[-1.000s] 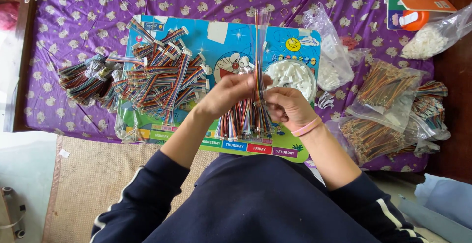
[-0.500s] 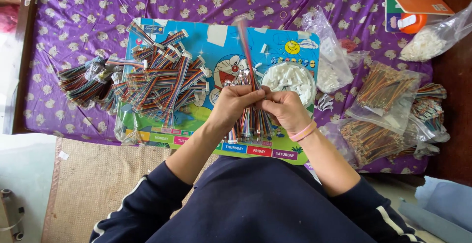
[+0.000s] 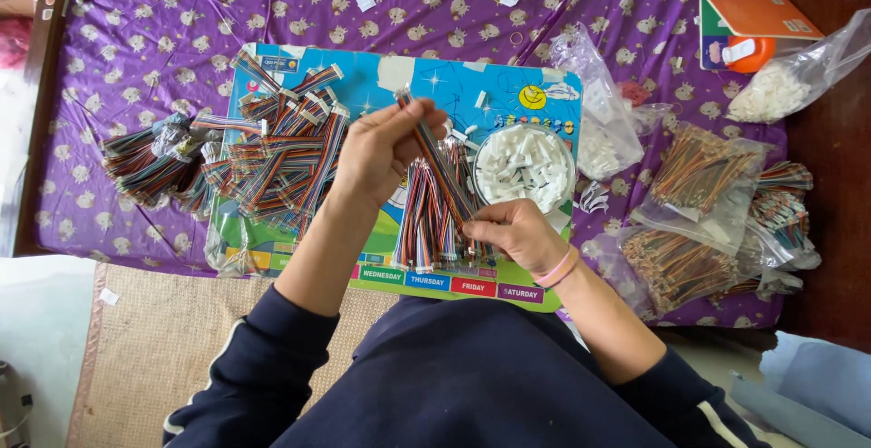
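Since half a second ago, both hands have drawn apart: the cable that stood upright between them then now slants from upper left to lower right.

Head view, looking straight down. The left hand (image 3: 379, 150) pinches the upper end of the cable (image 3: 439, 165), a thin bundle of multicoloured wires with a small white connector at its top. The right hand (image 3: 513, 232), with pink bands on its wrist, grips the lower end between thumb and fingers. Both hands are closed on the cable, which is stretched taut above a colourful board (image 3: 435, 81) printed with cartoon pictures.

Under the cable, a pile (image 3: 419, 221) of similar wire bundles lies on the board, just left of the right hand. Just right of the cable sits a round bowl (image 3: 524, 165) full of small white connectors. A larger heap (image 3: 281, 158) of ribbon cables spreads over the board's left side and off its edge.

The board rests on a purple cloth (image 3: 181, 13) patterned with small pale figures. To the right lie clear bags (image 3: 699, 176) of more coloured wires, and another bag (image 3: 780, 85) of white parts at the top right, beside an orange booklet (image 3: 753, 17).

Dark blue sleeves fill the bottom of the view, over a woven mat (image 3: 154, 348).
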